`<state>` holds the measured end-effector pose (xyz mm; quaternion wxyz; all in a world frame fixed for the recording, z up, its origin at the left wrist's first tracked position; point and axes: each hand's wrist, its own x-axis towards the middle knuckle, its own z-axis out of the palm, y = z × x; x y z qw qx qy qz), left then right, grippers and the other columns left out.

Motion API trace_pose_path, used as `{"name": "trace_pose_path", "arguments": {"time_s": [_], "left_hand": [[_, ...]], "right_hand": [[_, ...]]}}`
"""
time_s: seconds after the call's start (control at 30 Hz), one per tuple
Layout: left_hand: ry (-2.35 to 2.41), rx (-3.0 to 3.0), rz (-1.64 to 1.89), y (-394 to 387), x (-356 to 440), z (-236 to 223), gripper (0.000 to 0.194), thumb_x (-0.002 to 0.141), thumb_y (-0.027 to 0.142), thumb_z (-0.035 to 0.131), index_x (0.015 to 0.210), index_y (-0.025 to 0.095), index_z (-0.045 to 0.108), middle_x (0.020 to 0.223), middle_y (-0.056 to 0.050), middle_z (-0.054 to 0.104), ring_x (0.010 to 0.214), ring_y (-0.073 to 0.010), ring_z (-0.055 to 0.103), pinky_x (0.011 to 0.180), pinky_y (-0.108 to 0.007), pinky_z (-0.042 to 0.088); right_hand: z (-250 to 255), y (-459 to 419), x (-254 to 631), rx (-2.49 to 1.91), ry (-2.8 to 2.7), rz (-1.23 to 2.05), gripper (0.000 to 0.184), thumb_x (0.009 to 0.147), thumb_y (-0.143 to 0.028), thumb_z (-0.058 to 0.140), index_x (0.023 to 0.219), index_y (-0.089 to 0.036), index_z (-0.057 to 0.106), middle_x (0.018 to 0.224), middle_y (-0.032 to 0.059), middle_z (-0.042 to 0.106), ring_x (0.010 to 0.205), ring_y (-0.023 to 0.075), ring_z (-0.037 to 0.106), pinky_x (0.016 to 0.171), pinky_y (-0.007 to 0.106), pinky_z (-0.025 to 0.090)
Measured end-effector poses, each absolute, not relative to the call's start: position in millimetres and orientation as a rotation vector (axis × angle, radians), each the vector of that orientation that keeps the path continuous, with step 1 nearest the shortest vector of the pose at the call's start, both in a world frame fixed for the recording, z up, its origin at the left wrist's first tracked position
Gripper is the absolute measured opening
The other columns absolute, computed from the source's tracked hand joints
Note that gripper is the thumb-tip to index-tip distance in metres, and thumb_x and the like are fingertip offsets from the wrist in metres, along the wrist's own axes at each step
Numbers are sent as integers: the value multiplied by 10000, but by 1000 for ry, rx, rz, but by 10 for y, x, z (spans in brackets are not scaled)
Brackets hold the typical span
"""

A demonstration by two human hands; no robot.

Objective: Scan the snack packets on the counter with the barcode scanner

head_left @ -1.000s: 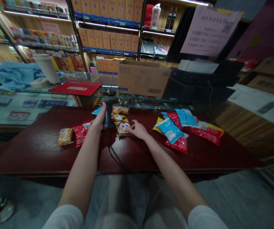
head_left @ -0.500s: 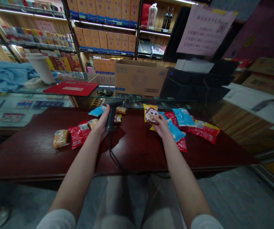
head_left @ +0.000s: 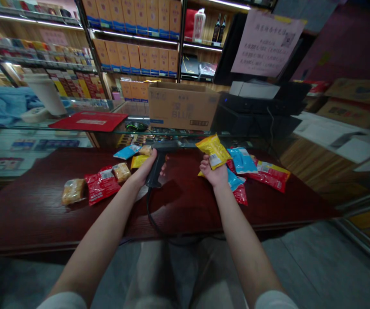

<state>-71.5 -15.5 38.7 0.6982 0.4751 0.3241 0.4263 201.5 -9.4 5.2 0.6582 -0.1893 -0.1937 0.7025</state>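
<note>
My left hand (head_left: 147, 168) is wrapped round the handle of a black barcode scanner (head_left: 157, 167), whose head points right, toward the other hand. A yellow snack packet (head_left: 215, 151) rests in my right hand (head_left: 213, 171), its barcode label facing up. Beside my left hand lie a second yellow packet (head_left: 139, 161), a blue packet (head_left: 127, 151), a red packet (head_left: 102, 185) and clear-wrapped bread pieces (head_left: 73, 192). Just beyond my right hand is a pile with a blue packet (head_left: 242, 160) and a red and yellow packet (head_left: 271, 175).
The dark red wooden table (head_left: 178, 206) carries the scanner's cable. Behind it, a glass counter holds a cardboard box (head_left: 183, 107), a red mat (head_left: 88, 121), a computer mouse (head_left: 136, 126), a white cup (head_left: 46, 94) and a blue cloth (head_left: 3, 105). A black printer (head_left: 262, 105) stands right.
My right hand has picked the yellow packet off the table beside the scanner, carried it right and turned it from its cartoon face to its barcode side. The scanner has shifted slightly right.
</note>
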Motion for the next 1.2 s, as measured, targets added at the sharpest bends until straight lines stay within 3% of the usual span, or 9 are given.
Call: {"name": "trace_pose_path", "arguments": {"time_s": [0.13,0.33,0.47,0.73,0.97,1.2], "left_hand": [[732,1060,924,-182,-684,397,618,884,728,443,996,150,631,584,18,571,431,-90,494,541,-239,521],[728,1071,918,-210,-653,410,658,848,761,469,1006,142,624,564,25,559,430,-91,489,532,-240,513],[713,1076,869,-218,-620,381,672,834,776,477,984,137,623,564,23,555,429,-95,501,526,-242,513],[660,1057,821,-242,-493,236,687,793,795,521,955,136,630,557,18,553,419,-96,508,511,-244,504],[675,1077,790,-282,-421,211,697,765,815,535,917,140,620,529,28,541,406,-98,507,506,-247,505],[670,1112,811,-307,-362,147,676,764,819,529,882,157,610,551,29,538,396,-93,499,441,-231,457]], "right_hand": [[72,-81,2016,-458,-356,1571,446,975,-430,264,1044,-197,639,924,93,705,723,192,625,595,323,520],[55,-53,1988,-486,-319,1520,516,962,-564,280,1179,-238,616,1062,88,722,1085,259,671,869,454,557],[53,-78,1960,-533,-362,1519,598,940,-657,258,1203,-246,603,1115,95,718,1129,258,665,946,474,530],[75,-120,1892,-582,-525,1527,757,816,-858,290,1163,-278,631,1121,90,730,1154,291,655,952,524,526],[102,-130,1810,-653,-499,1572,643,883,-760,349,1127,-246,648,1030,87,751,1029,268,703,954,485,548],[73,-96,1770,-642,-507,1575,505,889,-669,480,1170,-274,624,1058,61,757,1123,267,672,956,521,542]]}}
